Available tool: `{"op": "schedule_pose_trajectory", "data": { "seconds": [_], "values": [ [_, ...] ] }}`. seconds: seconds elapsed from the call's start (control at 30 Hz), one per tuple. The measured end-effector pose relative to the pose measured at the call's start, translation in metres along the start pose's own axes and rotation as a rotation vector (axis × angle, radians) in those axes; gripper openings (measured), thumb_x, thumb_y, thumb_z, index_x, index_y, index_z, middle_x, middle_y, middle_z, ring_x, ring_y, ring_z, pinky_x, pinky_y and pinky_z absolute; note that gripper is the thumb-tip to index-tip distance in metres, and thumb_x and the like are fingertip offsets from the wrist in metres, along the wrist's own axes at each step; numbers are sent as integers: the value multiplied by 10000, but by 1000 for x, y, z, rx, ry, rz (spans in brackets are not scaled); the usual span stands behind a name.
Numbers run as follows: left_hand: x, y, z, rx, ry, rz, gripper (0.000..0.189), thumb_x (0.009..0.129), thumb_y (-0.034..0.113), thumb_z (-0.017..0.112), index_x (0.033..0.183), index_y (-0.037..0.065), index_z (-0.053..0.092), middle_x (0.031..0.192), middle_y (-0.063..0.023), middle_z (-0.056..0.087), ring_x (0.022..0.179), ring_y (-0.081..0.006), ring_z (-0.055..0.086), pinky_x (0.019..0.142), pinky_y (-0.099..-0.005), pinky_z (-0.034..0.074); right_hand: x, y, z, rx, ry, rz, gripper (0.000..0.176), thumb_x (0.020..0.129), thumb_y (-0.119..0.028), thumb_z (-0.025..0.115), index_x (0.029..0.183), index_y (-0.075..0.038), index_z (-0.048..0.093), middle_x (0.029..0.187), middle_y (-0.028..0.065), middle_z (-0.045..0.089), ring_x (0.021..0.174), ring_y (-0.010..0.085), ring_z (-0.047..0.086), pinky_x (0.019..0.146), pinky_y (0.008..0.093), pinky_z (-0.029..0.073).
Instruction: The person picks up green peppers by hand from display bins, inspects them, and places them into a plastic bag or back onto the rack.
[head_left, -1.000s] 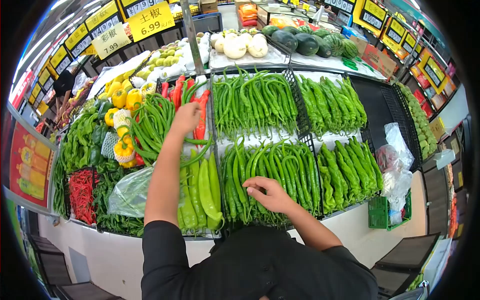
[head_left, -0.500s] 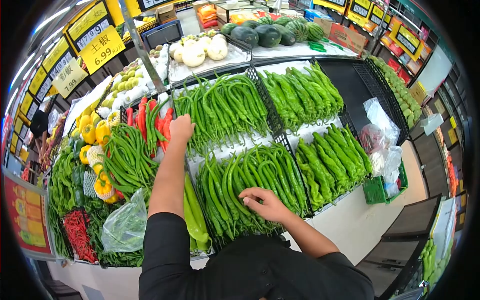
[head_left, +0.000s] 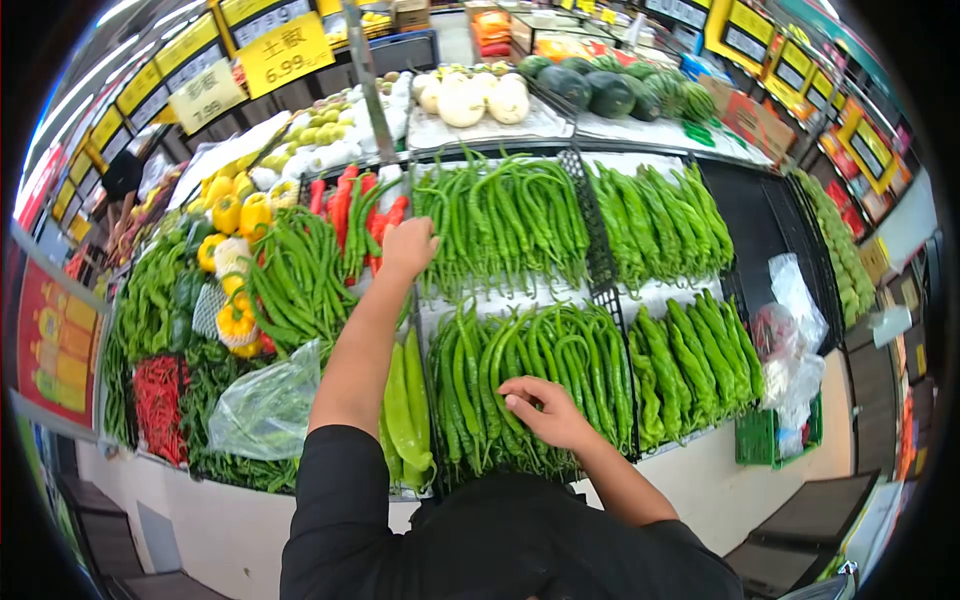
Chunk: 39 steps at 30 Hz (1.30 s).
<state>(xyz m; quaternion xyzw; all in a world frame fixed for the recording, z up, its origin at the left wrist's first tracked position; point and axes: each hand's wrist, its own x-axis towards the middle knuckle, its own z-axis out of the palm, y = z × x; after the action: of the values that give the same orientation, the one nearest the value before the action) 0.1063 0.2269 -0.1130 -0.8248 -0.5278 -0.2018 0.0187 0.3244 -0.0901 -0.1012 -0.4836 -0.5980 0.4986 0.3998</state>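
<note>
My left hand (head_left: 408,246) is stretched out at the back, fingers curled closed beside the red peppers (head_left: 347,205). It is at the left edge of the back bed of long green chili peppers (head_left: 505,215). What it grips, if anything, is hidden. Over the front bed of long green chili peppers (head_left: 470,375) hovers my right hand (head_left: 545,408), loosely bent, with thumb and index finger apart and nothing between them. A loose heap of green chili peppers (head_left: 300,275) lies left of my left forearm.
Wrinkled green peppers (head_left: 690,355) fill the trays at right. A green crate (head_left: 757,440) with plastic bags (head_left: 795,370) stands beyond. At left are yellow bell peppers (head_left: 237,318), a clear bag (head_left: 265,405) and small red chilies (head_left: 160,405). Watermelons (head_left: 610,95) lie behind.
The view has swung left, so the stand appears farther right. My left hand stays by the red peppers, and my right hand stays over the front chili peppers.
</note>
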Motion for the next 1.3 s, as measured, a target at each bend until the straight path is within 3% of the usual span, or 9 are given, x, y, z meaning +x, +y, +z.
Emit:
{"op": "schedule_pose_trajectory", "data": {
  "seconds": [0.17,0.3,0.63,0.77,0.8,0.9,1.03,1.13,1.3],
  "values": [
    [-17,-64,-56,-241,215,-240,169,841,240,606,864,82,661,932,-137,690,890,-354,652,780,-461,518,-9,8,-1,1,34,-37,188,955,-134,622,1109,-30,654,846,-12,612,713,72,503,660,253,445],
    [-57,-164,-52,27,-17,-468,205,816,211,675,889,31,612,935,-180,678,885,-364,652,789,-452,526,-10,9,6,34,20,38,181,954,-124,624,1105,-29,653,827,-31,605,704,62,487,655,249,442],
    [-66,-121,-66,156,-309,-639,443,789,174,720,1175,28,560,1182,-232,639,1116,-369,625,921,-456,523,-7,-16,22,-88,-22,-69,205,948,-147,623,1101,-15,653,817,6,598,689,82,499,636,258,443],
    [-38,-164,-54,-33,-274,-671,320,786,243,620,957,-21,681,1061,-276,676,1077,-339,659,909,-422,524,-19,-7,15,-72,22,0,204,947,-151,622,1101,-21,655,813,3,592,688,80,496,636,259,442],
    [-34,-179,-43,-106,-159,-621,340,786,274,561,841,-47,662,872,-268,686,909,-369,694,790,-464,543,-21,0,13,-60,38,30,202,949,-152,623,1100,-23,656,808,-7,584,685,75,489,635,257,439],
    [-17,-182,-60,-630,-378,-822,356,776,289,559,810,-59,626,736,-230,639,732,-369,665,662,-501,528,-22,13,10,-21,48,66,203,951,-153,623,1104,-24,654,804,-16,578,684,70,483,635,255,437],
    [-18,-161,-70,-516,-404,-755,346,807,283,575,946,-34,555,660,-177,556,550,-335,589,599,-526,504,-10,2,13,-56,31,54,212,952,-155,624,1112,-17,645,802,-15,577,687,73,488,634,256,437],
    [-30,-167,-30,-28,-13,-507,344,802,267,629,943,-38,557,808,-217,608,781,-370,639,741,-499,515,-1,1,16,-84,1,26,219,952,-158,624,1115,-13,642,814,-3,592,692,78,501,637,260,443],
    [-18,-145,-22,-23,-50,-311,526,783,286,708,1139,-37,497,1093,-283,601,1041,-451,595,928,-500,487,6,2,18,-96,-18,5,217,953,-164,622,1111,-17,646,836,15,615,700,86,517,645,268,454]
  ]
}}
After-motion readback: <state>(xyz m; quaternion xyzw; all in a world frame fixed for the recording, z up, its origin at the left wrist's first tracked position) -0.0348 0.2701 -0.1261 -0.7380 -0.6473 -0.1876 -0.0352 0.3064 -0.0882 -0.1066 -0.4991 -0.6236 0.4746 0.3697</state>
